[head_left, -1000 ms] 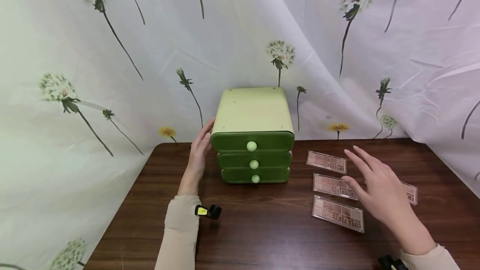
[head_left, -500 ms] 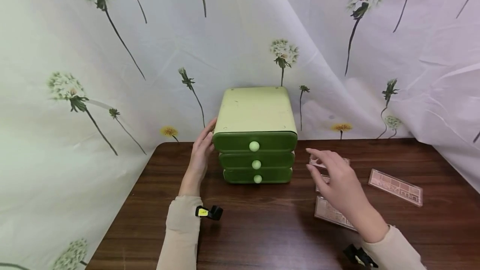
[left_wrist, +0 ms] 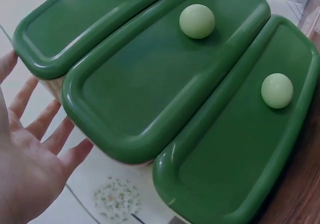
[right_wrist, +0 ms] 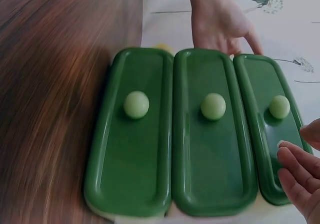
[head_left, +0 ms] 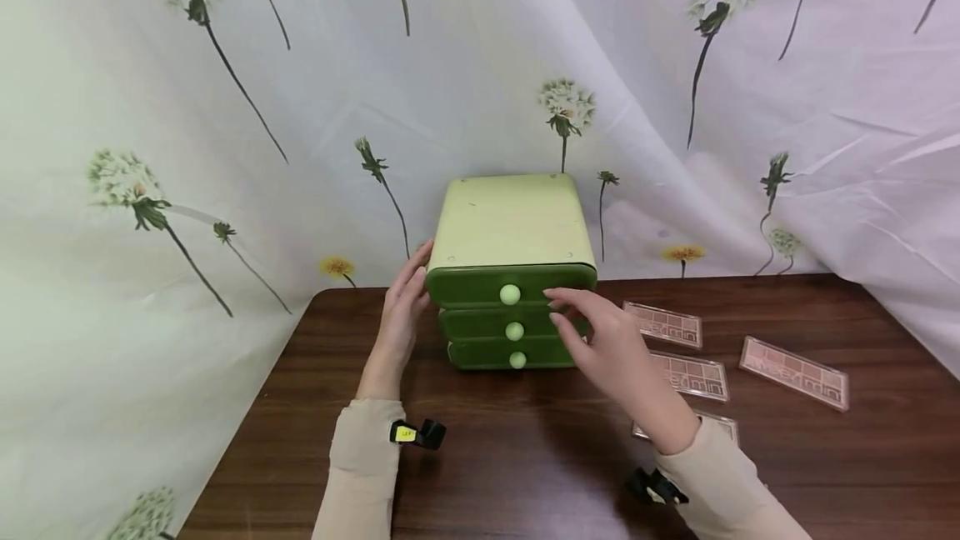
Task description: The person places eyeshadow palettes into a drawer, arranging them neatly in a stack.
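Yellow is covering the small label [head_left: 405, 434] on the black wrist mount [head_left: 432, 435] at the far left, its dark characters looking too small to read with certainty. Toward twelve o'clock from it, the left hand [head_left: 400, 315] is lying with fingers spread and nearly straight along the side of the drawer unit [head_left: 510, 223], gripping nothing. The unit is standing upright on the dark wood-grain bench [head_left: 487, 457], with that hand resting at about its nine o'clock. A smooth, pale yellow-green shell is enclosing three glossy dark green drawers with rounded corners: the top drawer [head_left: 468, 286], middle drawer [head_left: 472, 324] and bottom drawer [head_left: 480, 356]. Each is appearing closed and carrying a round pale green knob.

Next, the right hand [head_left: 611, 348] is hovering at the unit's four o'clock, its fingers bending loosely, thumb and forefinger parted, holding nothing. Its fingertips are pointing at the top knob [head_left: 510, 295] from about three o'clock, near but apart.

Past that hand, an upper palette [head_left: 675, 327], middle palette [head_left: 697, 376] and lower palette [head_left: 726, 426] are lying partly hidden. Farthest right, toward three to four o'clock, an outer palette [head_left: 795, 372] is lying aslant, its lettering ending in "min".
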### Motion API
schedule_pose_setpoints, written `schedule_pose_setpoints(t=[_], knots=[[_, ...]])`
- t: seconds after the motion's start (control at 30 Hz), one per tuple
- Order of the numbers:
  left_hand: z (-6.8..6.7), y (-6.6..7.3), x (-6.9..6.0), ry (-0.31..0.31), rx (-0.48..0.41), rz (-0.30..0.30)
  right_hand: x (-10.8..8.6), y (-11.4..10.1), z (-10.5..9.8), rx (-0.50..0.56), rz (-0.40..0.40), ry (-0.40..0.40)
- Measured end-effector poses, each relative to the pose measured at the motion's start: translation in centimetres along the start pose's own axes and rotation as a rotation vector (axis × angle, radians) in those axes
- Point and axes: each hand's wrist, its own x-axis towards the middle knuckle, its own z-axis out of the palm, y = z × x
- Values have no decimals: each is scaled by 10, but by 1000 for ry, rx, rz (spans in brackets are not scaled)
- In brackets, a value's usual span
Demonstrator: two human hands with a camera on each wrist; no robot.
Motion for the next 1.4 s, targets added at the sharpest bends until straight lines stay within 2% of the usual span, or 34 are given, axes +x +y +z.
schedule_pose_setpoints(t=[0.2,0.5,0.73,0.9,1.17,1.4], knots=[[6,0,0,70,-66,31,12,-5,18,83,18,-4],[8,1,0,68,-74,33,19,-14,35,156,91,19],[8,3,-1,81,-85,27,22,-18,39,159,176,19],[10,2,-2,89,-93,20,21,-18,40,169,206,11],[10,2,-3,93,-97,8,20,-17,44,199,237,7],[10,3,-2,96,-90,1,21,-16,44,209,219,26]])
